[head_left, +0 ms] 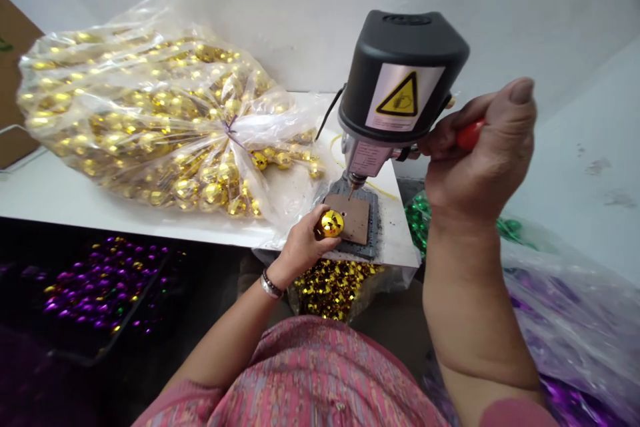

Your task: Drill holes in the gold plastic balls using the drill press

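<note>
Between the thumb and fingers of my left hand (307, 240) is a shiny gold faceted ball (333, 223). It is held at the near left edge of a brown board (356, 223), which lies on the dark base (373, 213) of a small bench drill press (400, 80). Above the board hangs the thin drill bit (351, 192), apart from the ball. My right hand (483, 140) is closed around the red-knobbed feed handle (470, 136) at the drill's right side, thumb raised. Dark shavings lie around the base.
A large tied plastic bag of gold balls (150, 127) fills the table's (240, 232) left. Below its front edge hangs a bag of gold balls (337, 287). Purple balls (95, 287) sit low at left; green balls (417, 220) and purple bags (565, 320) are at right.
</note>
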The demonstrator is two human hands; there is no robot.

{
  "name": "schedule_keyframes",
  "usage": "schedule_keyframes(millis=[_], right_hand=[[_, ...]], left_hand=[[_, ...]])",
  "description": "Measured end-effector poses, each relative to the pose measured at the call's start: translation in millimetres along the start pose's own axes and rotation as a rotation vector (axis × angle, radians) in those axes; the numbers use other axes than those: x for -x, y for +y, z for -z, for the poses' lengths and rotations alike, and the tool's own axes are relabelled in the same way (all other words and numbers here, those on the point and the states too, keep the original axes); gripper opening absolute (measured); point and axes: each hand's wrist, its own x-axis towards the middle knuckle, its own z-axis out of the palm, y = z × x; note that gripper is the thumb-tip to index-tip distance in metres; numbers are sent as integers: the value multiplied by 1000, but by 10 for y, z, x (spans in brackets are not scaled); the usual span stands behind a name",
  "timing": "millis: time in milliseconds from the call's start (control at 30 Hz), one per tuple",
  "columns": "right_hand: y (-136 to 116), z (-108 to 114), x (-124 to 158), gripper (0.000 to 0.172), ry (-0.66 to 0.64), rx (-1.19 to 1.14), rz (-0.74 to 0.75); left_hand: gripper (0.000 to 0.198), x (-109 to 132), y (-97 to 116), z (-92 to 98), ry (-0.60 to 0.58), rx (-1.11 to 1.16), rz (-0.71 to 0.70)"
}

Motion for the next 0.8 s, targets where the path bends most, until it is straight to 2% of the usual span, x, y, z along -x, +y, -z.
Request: schedule_keyframes(millis=[167, 367, 500, 567, 667, 733, 800], right_hand=[[-7, -28, 25, 57, 20, -61, -32], [-15, -16, 34, 62, 5, -54, -26], [-6, 0, 81, 56, 1, -77, -4], [0, 7, 104, 49, 3, -101, 7], [17, 23, 120, 40, -3, -116, 25], [34, 40, 118, 39, -10, -103, 30], [49, 62, 111, 39, -12, -83, 28]], left_hand=[[58, 322, -28, 107, -33, 0, -59], [62, 522, -55, 130, -77, -37, -99], [67, 624, -158, 121, -153, -129, -129], [70, 635, -220, 131, -151, -181, -136], [56, 467, -286, 179, -73, -187, -147], [42, 183, -303, 226, 4, -201, -140], [34, -216, -305, 277, 81, -291, -86]])
